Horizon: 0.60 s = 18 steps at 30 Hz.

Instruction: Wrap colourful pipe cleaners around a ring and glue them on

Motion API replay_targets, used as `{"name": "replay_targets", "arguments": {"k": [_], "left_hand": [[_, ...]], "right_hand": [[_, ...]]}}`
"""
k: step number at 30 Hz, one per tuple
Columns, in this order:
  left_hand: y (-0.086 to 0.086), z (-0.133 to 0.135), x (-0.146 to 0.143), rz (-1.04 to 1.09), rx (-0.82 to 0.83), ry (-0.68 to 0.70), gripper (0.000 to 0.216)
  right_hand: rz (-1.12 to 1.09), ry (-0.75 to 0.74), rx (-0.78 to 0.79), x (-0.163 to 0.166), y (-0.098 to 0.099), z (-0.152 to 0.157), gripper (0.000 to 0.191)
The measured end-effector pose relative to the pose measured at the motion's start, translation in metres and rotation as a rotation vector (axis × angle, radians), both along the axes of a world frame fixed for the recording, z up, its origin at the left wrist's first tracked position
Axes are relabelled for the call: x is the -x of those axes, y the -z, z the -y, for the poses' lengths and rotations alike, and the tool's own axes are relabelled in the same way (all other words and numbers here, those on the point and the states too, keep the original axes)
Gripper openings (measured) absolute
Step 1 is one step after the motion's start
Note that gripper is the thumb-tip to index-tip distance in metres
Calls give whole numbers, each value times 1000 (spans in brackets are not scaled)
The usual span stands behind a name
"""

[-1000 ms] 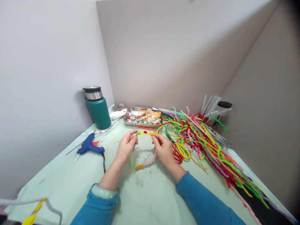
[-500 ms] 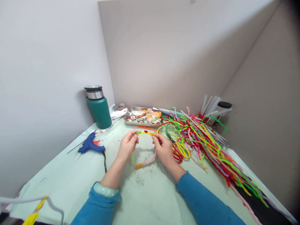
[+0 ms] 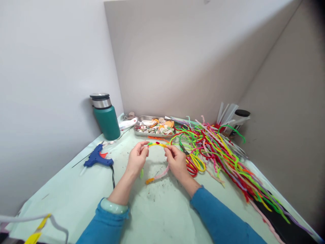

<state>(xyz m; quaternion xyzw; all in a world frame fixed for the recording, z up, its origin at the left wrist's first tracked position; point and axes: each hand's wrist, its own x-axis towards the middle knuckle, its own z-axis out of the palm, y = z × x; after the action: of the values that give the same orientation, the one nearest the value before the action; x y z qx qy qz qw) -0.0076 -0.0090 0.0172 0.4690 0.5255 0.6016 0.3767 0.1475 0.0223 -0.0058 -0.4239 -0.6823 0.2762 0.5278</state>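
My left hand (image 3: 137,159) and my right hand (image 3: 176,161) pinch the two ends of a curved yellow pipe-cleaner band (image 3: 157,144) with small red dots, held a little above the pale green table (image 3: 157,210). A pink and orange pipe-cleaner tail (image 3: 157,176) hangs from under my right hand down to the table. A short green end (image 3: 141,173) dangles below my left hand. Both arms wear blue sleeves, and a pale bangle sits on my left wrist.
A big pile of coloured pipe cleaners (image 3: 223,152) spreads along the right. A metal tray (image 3: 142,119) of small decorations stands at the back. A green flask (image 3: 105,117) and a blue glue gun (image 3: 98,158) are at the left. A black-capped container (image 3: 238,118) is far right.
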Motion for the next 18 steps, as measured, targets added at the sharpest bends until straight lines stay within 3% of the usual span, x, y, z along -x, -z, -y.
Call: {"name": "replay_targets", "arguments": {"k": [13, 18], "left_hand": [[0, 1, -3, -91, -49, -60, 28], [-1, 1, -4, -31, 7, -119, 26]], "right_hand": [[31, 0, -8, 0, -1, 1, 24], [22, 10, -14, -1, -1, 1, 24]]}}
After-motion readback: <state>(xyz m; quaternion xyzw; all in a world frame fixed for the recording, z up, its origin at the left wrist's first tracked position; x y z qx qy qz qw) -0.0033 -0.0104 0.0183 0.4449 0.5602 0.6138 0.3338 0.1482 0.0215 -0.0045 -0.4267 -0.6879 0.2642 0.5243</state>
